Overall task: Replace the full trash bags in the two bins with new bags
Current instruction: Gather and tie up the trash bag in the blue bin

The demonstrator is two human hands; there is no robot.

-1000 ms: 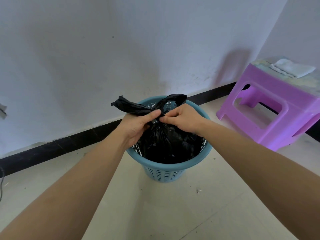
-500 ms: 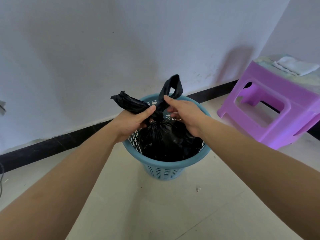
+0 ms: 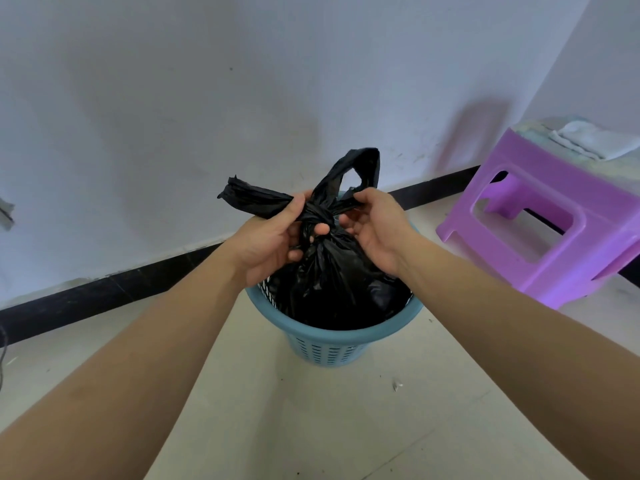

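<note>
A full black trash bag [image 3: 332,285] sits inside a blue perforated plastic bin [image 3: 329,344] on the floor. Its top is twisted into a knot above the rim. My left hand [image 3: 273,240] grips the knot and the left ear of the bag, which sticks out to the left. My right hand [image 3: 377,226] pinches the right ear, whose loop stands up above the knot. Only one bin is in view.
A purple plastic stool [image 3: 550,216] stands at the right with a folded white cloth [image 3: 595,142] on top. A white wall with a black baseboard [image 3: 104,296] runs behind the bin. Pale floor tiles lie in front, with a small scrap [image 3: 396,385] on them.
The bag's right loop has been pulled up and through, and the knot has tightened. Both hands have shifted slightly upward around the knot.
</note>
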